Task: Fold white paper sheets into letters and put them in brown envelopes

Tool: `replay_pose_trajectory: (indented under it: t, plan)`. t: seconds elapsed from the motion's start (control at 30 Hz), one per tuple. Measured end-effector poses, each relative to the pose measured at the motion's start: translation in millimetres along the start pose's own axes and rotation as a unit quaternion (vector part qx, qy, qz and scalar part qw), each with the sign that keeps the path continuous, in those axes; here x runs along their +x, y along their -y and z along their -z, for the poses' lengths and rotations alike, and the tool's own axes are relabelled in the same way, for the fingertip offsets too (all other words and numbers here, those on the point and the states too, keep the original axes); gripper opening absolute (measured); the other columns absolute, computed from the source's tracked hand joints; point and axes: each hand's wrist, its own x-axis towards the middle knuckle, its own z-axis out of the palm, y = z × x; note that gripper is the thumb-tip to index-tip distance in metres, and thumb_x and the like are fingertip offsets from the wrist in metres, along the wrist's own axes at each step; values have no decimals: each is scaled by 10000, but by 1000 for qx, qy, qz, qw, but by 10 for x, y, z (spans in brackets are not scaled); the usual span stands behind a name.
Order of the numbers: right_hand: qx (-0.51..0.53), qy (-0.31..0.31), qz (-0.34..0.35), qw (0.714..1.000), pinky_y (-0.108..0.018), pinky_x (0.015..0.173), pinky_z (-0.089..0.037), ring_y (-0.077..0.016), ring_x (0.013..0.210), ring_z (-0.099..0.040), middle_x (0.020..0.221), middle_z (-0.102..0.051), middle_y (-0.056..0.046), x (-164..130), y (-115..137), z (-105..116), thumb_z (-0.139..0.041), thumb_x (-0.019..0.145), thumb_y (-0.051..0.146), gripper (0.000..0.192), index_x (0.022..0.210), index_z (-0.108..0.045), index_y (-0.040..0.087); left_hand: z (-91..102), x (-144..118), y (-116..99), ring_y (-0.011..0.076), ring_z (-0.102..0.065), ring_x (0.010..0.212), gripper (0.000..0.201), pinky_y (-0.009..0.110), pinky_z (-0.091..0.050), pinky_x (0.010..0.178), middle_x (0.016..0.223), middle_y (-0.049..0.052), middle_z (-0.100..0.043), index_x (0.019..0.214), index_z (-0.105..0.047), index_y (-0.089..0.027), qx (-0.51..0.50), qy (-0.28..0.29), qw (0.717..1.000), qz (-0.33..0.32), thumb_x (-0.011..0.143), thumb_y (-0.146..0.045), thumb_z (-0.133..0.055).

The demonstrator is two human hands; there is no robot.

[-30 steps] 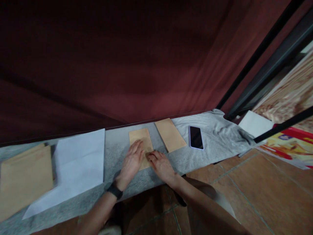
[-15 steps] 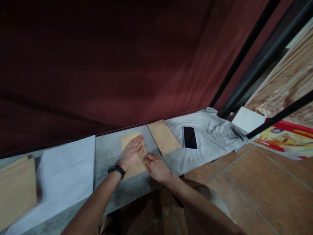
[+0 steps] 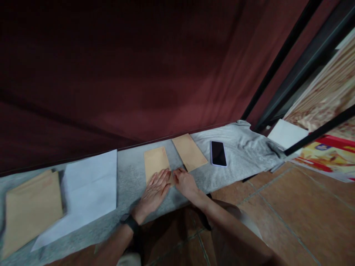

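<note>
A tan paper envelope (image 3: 156,160) lies flat on the grey cloth, with small reddish print near its top right corner. My left hand (image 3: 155,190), wearing a black wristband, rests flat across its lower part with fingers stretched out. At the envelope's right edge, my right hand (image 3: 185,181) has its fingers curled together in a pinch on that edge; the fingertips are partly hidden. Just beyond it lies a second tan envelope (image 3: 190,152), turned at a slant and untouched.
A dark-screened phone (image 3: 218,153) lies right of the envelopes on the grey cloth (image 3: 244,147). To the left are white paper sheets (image 3: 93,188) and a stack of larger tan envelopes (image 3: 33,210). A dark red curtain (image 3: 138,74) rises behind; black poles (image 3: 283,59) stand at right.
My left hand has slid down the envelope toward me, uncovering its upper part. My right hand stays by the right edge. The view has shifted slightly left.
</note>
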Motion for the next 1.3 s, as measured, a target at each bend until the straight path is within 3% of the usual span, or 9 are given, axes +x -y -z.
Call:
replay_pose_trajectory:
  t: [0.2, 0.37, 0.63, 0.83, 0.93, 1.03, 1.13, 1.2, 1.3]
  plan:
    - [109, -2, -102, 989, -279, 718, -482, -218, 830, -708, 908, -751, -78, 2, 43, -50, -557, 922, 178, 175, 854, -716, 205, 104, -375, -350, 245, -290, 1522, 558, 568, -226, 1238, 1600, 53, -407, 1570, -317, -274, 20, 6, 1000, 18, 1027, -393, -373]
    - [189, -2, -114, 975, -274, 734, -482, -200, 812, -675, 850, -741, -63, 34, 17, -75, -596, 862, 129, 142, 802, -707, 193, 138, -435, -512, 280, -342, 1498, 541, 633, -194, 1220, 1555, 65, -476, 1550, -366, -290, 18, -16, 998, 59, 1015, -363, -410]
    - [338, 88, -140, 927, -201, 555, -487, -119, 598, -608, 675, -644, 15, 50, -73, -78, -579, 874, 157, 127, 941, -688, 157, 142, -381, -518, 265, -373, 1482, 502, 625, -208, 1215, 1576, 63, -447, 1523, -409, -269, -19, -25, 995, 91, 1027, -341, -390]
    - [425, 125, -136, 886, -192, 546, -512, -106, 610, -583, 676, -581, 51, 18, -7, -122, -619, 820, 152, 53, 800, -591, 192, 148, -353, -352, 244, -373, 1482, 483, 499, -314, 1208, 1620, 89, -380, 1484, -474, -238, -128, -83, 977, 147, 1034, -374, -362]
    - [464, 135, -138, 865, -213, 564, -538, -99, 584, -574, 707, -588, 54, 43, 23, -118, -560, 846, 162, 59, 877, -570, 211, 168, -305, -204, 266, -325, 1505, 519, 475, -335, 1204, 1657, 111, -296, 1484, -463, -209, -235, -154, 933, 223, 1005, -403, -412]
    - [535, 114, -137, 826, -219, 579, -540, -101, 586, -562, 684, -573, 56, 94, -4, -70, -605, 827, 204, 61, 838, -547, 217, 205, -253, -95, 295, -459, 1414, 664, 463, -422, 1137, 1575, 168, -421, 1513, -397, -170, -373, -205, 849, 314, 931, -462, -532]
    - [585, 91, -125, 796, -227, 581, -533, -105, 584, -549, 669, -556, 60, 134, -60, -2, -699, 780, 275, 164, 802, -546, 221, 256, -216, -91, 275, -655, 1138, 777, 402, -559, 919, 1352, 173, -622, 1486, -410, -152, -526, -203, 728, 390, 837, -508, -650]
    - [593, 97, -113, 791, -233, 590, -532, -108, 593, -555, 681, -570, 56, 142, -84, 34, -737, 755, 316, 206, 812, -566, 217, 302, -200, -135, 234, -700, 930, 748, 338, -573, 758, 1200, 142, -697, 1384, -523, -152, -609, -180, 660, 402, 769, -529, -721]
    - [597, 96, -116, 788, -241, 607, -534, -113, 612, -576, 692, -598, 50, 127, -85, 57, -779, 717, 374, 266, 829, -604, 207, 386, -175, -200, 160, -655, 671, 639, 262, -501, 590, 954, 84, -744, 1156, -666, -139, -674, -161, 609, 386, 676, -539, -799]
